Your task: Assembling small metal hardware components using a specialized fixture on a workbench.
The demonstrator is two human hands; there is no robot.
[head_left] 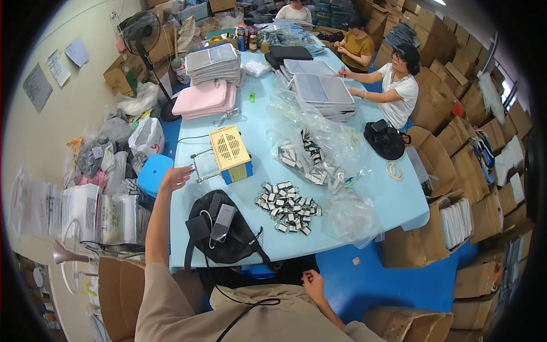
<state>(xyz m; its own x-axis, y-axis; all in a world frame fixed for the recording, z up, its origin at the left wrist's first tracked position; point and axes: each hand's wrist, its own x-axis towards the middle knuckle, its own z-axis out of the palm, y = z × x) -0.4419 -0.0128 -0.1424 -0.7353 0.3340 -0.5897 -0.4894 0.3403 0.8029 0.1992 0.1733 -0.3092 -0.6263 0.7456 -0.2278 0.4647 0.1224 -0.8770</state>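
My left hand (178, 178) reaches over the table's left edge, fingers stretched toward the end of a metal wire frame (204, 166). The fingertips are at the frame's end; whether they touch it I cannot tell. This frame sticks out from the side of a small box-shaped device (231, 153), yellow with a slotted top and a blue lower part. My right hand (313, 285) rests near my lap below the table edge, fingers curled in, with nothing visible in it. Between my hands and the table's middle lie a black bag (239, 242) with a grey power bank (223, 223) on it and a pile of small metal-and-black clips (288, 207).
A clear plastic bag (310, 157) holds more clips. Pink cases (204, 100), grey cases (212, 65) and another grey stack (323, 91) stand farther back. A co-worker (397, 85) handles the right stack. A blue stool (155, 174) and cardboard boxes (413, 242) flank the table.
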